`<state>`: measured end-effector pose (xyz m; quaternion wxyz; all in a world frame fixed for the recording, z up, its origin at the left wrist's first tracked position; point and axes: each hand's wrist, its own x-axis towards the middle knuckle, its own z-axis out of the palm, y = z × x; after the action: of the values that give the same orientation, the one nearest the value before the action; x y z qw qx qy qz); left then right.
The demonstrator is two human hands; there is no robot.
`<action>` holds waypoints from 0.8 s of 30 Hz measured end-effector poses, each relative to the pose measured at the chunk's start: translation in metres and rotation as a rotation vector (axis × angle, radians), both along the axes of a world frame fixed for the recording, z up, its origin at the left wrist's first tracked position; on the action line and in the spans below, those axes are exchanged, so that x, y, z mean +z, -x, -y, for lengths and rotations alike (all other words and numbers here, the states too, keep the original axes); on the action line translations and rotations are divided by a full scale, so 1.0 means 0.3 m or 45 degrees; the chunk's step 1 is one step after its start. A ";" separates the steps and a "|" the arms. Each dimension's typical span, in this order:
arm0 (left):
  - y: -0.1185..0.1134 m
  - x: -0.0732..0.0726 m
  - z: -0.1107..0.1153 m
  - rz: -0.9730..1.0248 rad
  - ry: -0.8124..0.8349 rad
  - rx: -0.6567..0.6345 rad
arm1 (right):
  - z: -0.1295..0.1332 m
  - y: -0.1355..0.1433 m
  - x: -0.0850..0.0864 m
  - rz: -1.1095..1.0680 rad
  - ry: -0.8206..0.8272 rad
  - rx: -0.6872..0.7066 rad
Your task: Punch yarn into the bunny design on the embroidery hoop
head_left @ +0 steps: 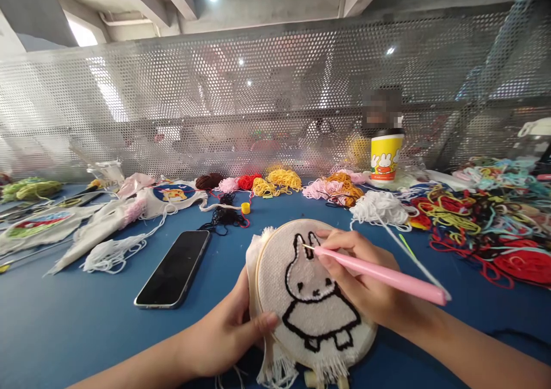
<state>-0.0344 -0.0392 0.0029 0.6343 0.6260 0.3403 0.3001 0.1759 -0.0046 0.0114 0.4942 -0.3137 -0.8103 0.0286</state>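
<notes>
My left hand [241, 326] grips the lower left rim of a round embroidery hoop [259, 263], its thumb on top of the cloth. Stretched in the hoop is white fabric [275, 286] bearing a rabbit in a dress [322, 314], outlined in thick black yarn. My right hand [361, 274] is closed around a pink punch needle [387, 274]. The metal tip meets or hovers just over the fabric between the rabbit's ears; contact cannot be made out. White yarn [408, 257] runs from the tool's back end up to a white yarn pile [383, 210].
A black phone [174, 269] lies left of the hoop. Yarn bundles [282, 181] line the back, beside a yellow cup [386, 156]. Tangled coloured yarn [469, 222] covers the right side. Other embroidered cloths [47, 225] lie at left. A perforated metal panel [215, 108] stands behind the blue table [107, 314].
</notes>
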 end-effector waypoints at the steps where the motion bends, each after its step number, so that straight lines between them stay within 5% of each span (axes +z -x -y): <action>1: 0.001 -0.001 -0.001 0.000 0.012 -0.003 | 0.001 -0.001 -0.002 -0.032 0.013 0.012; 15: 0.002 -0.008 -0.006 -0.028 -0.002 0.013 | 0.000 -0.003 -0.028 -0.310 0.056 0.137; 24: 0.003 -0.009 0.002 -0.027 0.003 0.003 | -0.012 0.003 -0.018 0.082 -0.159 0.001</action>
<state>-0.0354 -0.0397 0.0003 0.6310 0.6281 0.3479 0.2939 0.1750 -0.0010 0.0060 0.4864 -0.2828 -0.8261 -0.0319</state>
